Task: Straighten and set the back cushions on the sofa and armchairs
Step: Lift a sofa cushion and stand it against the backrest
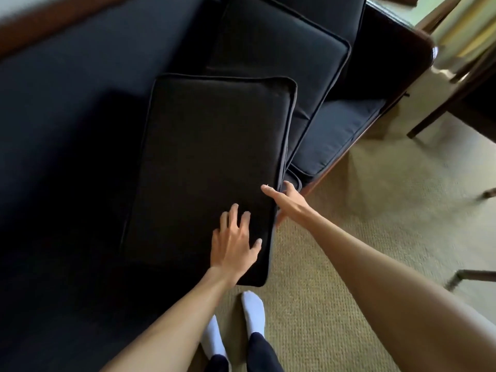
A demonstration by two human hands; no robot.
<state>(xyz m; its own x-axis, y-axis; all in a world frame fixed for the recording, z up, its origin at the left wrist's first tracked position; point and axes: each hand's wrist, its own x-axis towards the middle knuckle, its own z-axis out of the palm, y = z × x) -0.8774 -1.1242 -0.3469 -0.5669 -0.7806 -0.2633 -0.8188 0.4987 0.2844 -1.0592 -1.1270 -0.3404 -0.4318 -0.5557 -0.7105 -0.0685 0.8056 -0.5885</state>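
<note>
A dark rectangular back cushion (209,162) lies flat on the navy sofa seat (67,135), its near corner jutting over the sofa's front edge. My left hand (233,245) lies on its near part with fingers spread and straight. My right hand (287,202) grips the cushion's right edge, thumb on top and fingers tucked behind it. A second dark cushion (279,52) leans behind it, partly overlapped, near the sofa's right end.
The sofa's dark wooden arm (402,60) closes off the right end. Beige carpet (349,251) spreads in front, where my feet in white socks (252,310) stand. Wooden chair legs (456,84) rise at the upper right, and a metal leg (472,275) shows at the right edge.
</note>
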